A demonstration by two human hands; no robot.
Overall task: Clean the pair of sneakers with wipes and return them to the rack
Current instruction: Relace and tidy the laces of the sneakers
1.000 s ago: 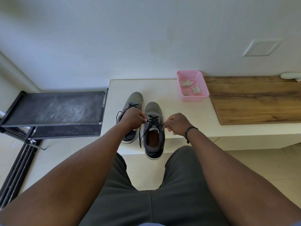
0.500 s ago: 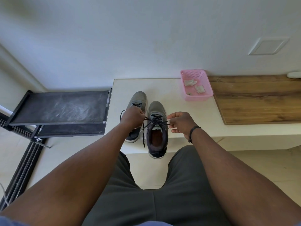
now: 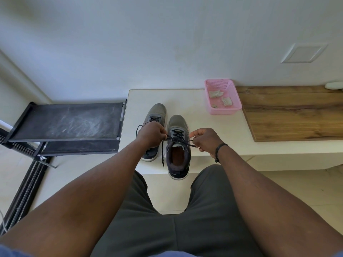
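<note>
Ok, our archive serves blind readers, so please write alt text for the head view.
Both hands, left hand and right hand, pinch the black laces of the nearer grey sneaker, its mate alongside on a white bench. A pink basket holds used wipes; a black rack stands left.

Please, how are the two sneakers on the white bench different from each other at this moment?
The right sneaker lies nearer the bench edge, heel overhanging; the left sneaker sits farther back. Both hands pinch the right sneaker's laces pulled sideways; the left sneaker's lace hangs loose. Both are grey, toes toward the wall.
</note>
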